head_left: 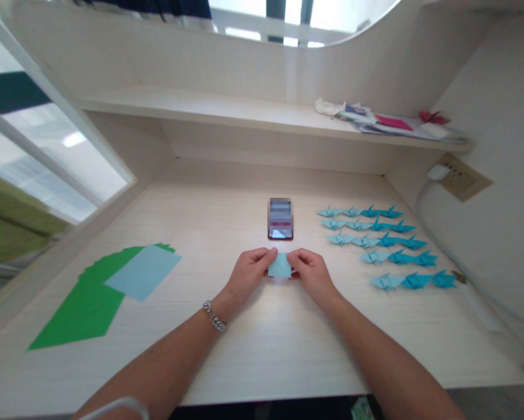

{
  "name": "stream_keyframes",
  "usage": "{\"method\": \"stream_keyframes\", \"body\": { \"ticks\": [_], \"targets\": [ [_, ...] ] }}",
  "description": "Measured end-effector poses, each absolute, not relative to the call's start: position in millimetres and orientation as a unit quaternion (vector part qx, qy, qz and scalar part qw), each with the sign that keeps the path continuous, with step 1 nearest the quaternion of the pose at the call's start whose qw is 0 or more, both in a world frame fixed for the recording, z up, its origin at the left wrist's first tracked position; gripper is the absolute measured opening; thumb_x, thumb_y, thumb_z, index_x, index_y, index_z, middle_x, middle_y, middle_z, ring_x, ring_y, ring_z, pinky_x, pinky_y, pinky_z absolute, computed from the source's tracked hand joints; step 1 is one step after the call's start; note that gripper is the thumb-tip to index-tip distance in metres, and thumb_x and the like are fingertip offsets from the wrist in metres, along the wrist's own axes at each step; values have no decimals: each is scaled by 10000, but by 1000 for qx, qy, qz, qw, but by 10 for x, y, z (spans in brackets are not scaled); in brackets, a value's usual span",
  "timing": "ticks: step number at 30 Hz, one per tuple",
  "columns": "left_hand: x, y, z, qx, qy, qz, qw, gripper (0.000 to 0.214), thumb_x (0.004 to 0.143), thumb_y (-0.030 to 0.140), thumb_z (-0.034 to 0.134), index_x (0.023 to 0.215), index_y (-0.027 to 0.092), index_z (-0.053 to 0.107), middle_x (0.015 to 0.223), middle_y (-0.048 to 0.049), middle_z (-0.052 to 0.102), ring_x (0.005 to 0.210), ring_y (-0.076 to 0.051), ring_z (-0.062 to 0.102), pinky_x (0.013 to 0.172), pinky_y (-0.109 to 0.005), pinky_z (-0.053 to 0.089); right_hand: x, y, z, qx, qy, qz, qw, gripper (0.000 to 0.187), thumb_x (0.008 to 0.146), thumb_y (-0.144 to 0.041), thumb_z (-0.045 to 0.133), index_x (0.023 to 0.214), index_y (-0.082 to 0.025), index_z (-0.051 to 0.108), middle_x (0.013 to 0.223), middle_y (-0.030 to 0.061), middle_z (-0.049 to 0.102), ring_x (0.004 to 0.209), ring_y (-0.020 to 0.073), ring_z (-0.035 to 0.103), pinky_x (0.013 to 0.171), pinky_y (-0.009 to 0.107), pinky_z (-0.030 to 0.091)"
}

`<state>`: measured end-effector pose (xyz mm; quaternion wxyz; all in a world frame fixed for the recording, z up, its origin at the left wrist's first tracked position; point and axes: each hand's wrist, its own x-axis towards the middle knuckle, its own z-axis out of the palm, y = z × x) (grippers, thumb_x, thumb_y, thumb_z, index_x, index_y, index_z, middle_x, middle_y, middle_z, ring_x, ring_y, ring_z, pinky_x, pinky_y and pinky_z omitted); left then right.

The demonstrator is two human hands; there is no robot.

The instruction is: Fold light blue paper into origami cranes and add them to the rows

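Note:
A small light-blue square of folded paper (280, 266) is held up between both hands, just above the desk (253, 350). My left hand (250, 272) pinches its left edge, thumb on top and fingers curled beneath. On the opposite edge, my right hand (312, 273) grips the same paper in the same way. A phone (281, 219) with a lit, blurred screen lies right behind the paper. To the right are rows of folded blue paper cranes (414, 280), lighter on the left and darker on the right.
Fanned green paper sheets (76, 309) lie at the left, a light-blue sheet (143, 273) on top. Papers (375, 122) rest on the shelf (209, 108) above. A charger cable (440, 245) runs from the wall socket (463, 178) down the right side.

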<state>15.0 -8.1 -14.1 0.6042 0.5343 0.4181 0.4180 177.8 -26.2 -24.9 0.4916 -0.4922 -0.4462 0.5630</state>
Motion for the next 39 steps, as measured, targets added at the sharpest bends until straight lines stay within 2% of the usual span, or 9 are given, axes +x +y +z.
{"method": "stream_keyframes", "body": {
  "ticks": [3,8,21,25,31,39],
  "targets": [
    [136,-69,-122,532,418,418,606,236,715,362,691,794,139,692,721,-50,666,637,-147,586,593,-256,458,1792,-255,-258,-511,-458,538,490,322,715,-488,652,709,-166,637,566,-13,565,497,118,520,469,240,462],
    [114,-68,-109,533,411,452,585,309,662,266,747,943,153,685,800,-61,703,714,-158,635,668,-276,496,1812,-236,-290,-510,-479,525,485,328,728,-489,641,734,-161,654,562,-5,579,462,117,512,457,246,449],
    [98,-51,-113,547,453,446,544,212,678,292,732,831,146,725,768,-71,722,656,-162,639,614,-271,505,1809,-230,-310,-514,-473,534,476,314,721,-471,641,770,-164,681,643,10,613,570,135,557,506,257,502],
    [93,-53,-63,541,454,440,554,186,663,275,740,789,140,714,737,-62,710,644,-154,629,606,-263,499,1810,-250,-267,-509,-501,520,467,249,713,-406,669,773,-165,688,639,5,622,567,128,552,526,249,483],
    [72,-38,-42,566,450,391,570,200,659,251,738,824,140,710,643,-30,666,567,-121,581,551,-235,464,1814,-281,-203,-505,-523,515,453,209,736,-364,659,772,-164,709,612,4,629,545,121,540,515,237,448],
    [30,-21,-50,557,437,362,607,162,663,237,726,785,134,703,673,-45,672,597,-132,601,587,-262,501,1791,-293,-180,-497,-463,562,472,270,614,-360,757,801,-166,738,691,41,707,577,149,612,538,278,505]
  ]
}}
